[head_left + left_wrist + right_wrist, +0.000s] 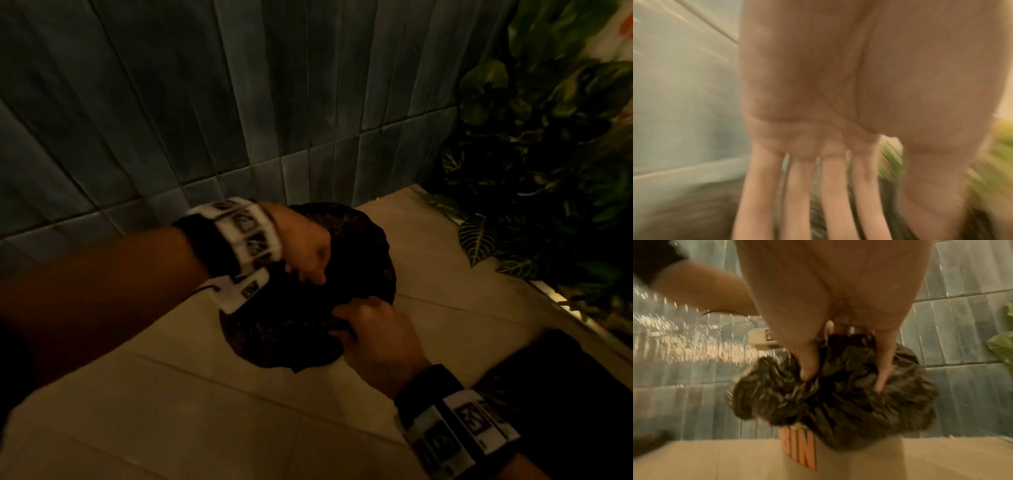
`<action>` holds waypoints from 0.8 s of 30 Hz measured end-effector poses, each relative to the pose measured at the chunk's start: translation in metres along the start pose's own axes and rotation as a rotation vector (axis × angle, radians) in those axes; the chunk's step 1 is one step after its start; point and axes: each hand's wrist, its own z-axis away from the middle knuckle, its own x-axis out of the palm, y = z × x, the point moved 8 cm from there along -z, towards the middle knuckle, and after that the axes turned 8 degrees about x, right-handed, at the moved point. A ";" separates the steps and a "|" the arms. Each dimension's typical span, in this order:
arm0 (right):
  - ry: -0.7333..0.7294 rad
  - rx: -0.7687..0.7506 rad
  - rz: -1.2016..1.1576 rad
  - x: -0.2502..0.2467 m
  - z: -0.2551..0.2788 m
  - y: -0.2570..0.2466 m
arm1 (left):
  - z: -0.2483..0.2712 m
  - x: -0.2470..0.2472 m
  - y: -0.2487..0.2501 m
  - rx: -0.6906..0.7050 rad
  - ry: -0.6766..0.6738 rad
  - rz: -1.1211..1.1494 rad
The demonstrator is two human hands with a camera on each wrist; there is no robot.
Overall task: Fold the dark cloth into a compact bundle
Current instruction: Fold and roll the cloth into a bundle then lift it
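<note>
The dark cloth is a crumpled, shiny black bundle held above the beige floor. My left hand rests on its top. The blurred left wrist view shows that hand with its fingers straight and the dark material beyond them. My right hand grips the bundle's near right edge. In the right wrist view its thumb and fingers dig into the gathered cloth. The cloth sits on top of a beige bin with orange letters reading BIN.
A blue-grey tiled wall stands right behind the bundle. Leafy green plants fill the right side along the floor's edge. Beige floor tiles spread out in front and to the left.
</note>
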 end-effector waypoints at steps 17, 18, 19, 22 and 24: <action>0.073 0.668 -0.617 -0.025 -0.024 0.078 | 0.098 0.090 -0.080 -0.647 0.648 1.086; 0.020 0.713 -0.680 -0.016 -0.025 0.080 | 0.095 0.087 -0.078 -0.645 0.636 1.084; -0.023 0.746 -0.729 -0.011 -0.027 0.079 | 0.092 0.083 -0.077 -0.631 0.618 1.067; -0.124 0.832 -0.777 -0.003 -0.033 0.078 | 0.080 0.068 -0.067 -0.566 0.515 0.971; -0.152 0.896 -0.771 -0.006 -0.034 0.079 | 0.076 0.064 -0.063 -0.567 0.477 0.972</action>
